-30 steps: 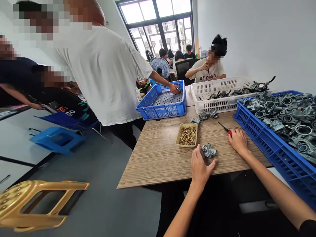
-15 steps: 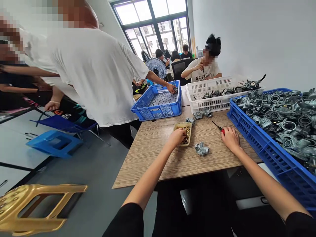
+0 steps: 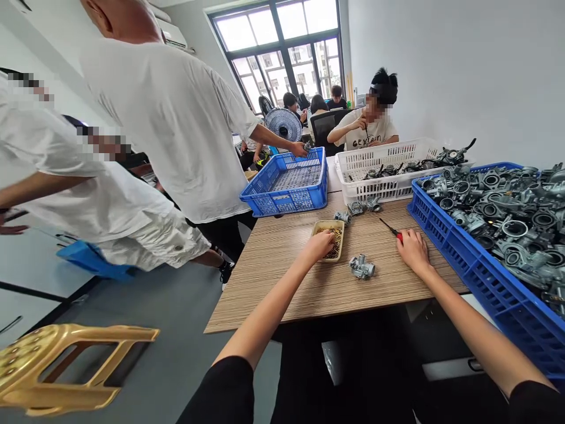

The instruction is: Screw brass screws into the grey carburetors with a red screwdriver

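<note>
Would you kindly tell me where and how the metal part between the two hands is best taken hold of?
Probably best is the thick middle of the metal part, coming from the near side and slightly above. One stub points up and another to the right, so the body between them looks the steadier hold; the small tray stands beyond it to the left.

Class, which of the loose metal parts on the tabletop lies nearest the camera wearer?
The lone part between the left hand and right hand; the other parts sit grouped farther back, near the white crate.
</note>
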{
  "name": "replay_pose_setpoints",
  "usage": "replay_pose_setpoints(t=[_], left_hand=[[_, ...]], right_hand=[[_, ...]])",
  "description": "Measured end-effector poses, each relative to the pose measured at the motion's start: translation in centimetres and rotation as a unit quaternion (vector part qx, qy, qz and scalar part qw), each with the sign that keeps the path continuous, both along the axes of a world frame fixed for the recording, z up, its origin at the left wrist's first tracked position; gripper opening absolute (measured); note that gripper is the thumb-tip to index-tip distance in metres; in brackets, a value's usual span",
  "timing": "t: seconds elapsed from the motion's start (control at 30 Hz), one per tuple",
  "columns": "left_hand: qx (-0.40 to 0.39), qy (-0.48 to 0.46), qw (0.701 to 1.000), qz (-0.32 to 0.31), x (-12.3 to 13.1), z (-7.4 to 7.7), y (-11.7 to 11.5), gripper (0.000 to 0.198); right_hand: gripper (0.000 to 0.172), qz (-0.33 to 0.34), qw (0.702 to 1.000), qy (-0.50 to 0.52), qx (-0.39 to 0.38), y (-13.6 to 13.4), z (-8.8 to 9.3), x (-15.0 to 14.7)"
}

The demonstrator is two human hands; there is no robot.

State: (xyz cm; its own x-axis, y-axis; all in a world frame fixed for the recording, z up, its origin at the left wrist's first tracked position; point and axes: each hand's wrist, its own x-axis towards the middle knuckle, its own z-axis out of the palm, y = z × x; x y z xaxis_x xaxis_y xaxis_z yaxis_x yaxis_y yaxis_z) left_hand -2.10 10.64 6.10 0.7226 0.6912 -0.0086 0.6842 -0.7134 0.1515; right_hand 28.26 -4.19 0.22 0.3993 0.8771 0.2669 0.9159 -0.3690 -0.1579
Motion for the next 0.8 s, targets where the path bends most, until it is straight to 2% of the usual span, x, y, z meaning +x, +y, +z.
replay_pose_setpoints(t=[0.53,0.8], left_hand=[[-0.022,-0.028,0.999,-0.007,-0.16,-0.58,0.71,0.007],[-0.014,-0.054,0.998,0.024,0.38,-0.78,0.08,0.008]], right_hand=[[0.028,-0.002,1.0,-0.003,-0.004,-0.03,0.23,-0.12],[0.029,-0.001,1.0,0.003,-0.001,-0.1,0.21,-0.07]])
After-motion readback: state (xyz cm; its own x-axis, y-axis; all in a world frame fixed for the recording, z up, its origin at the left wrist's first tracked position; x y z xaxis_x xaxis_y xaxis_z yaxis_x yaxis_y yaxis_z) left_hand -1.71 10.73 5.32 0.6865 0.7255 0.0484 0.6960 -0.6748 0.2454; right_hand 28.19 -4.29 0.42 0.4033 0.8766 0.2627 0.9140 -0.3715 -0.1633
